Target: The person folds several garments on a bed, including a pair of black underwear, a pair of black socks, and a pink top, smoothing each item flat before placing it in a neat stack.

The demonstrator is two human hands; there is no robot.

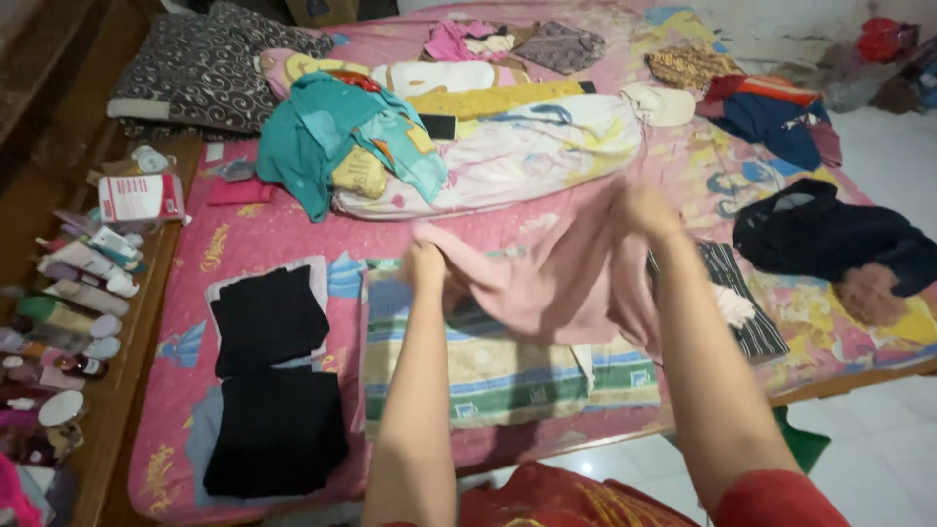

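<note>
I hold a pink garment [556, 278] stretched between both hands above the bed. My left hand [425, 265] grips its left edge, and my right hand [646, 210] grips its upper right part. The cloth hangs down over a striped green, yellow and blue cloth [508, 376] lying flat on the pink patterned bedsheet [254, 229]. Two folded black garments [271, 390] lie to the left of it. A dark striped folded cloth [742, 293] sits just right of my right forearm.
A heap of clothes with a teal garment [332, 132] and a white bolster [527, 156] lies across the bed's middle. A black garment [830, 234] rests at the right edge. Bottles and tubes [68, 293] line the wooden ledge on the left. White tiled floor is on the right.
</note>
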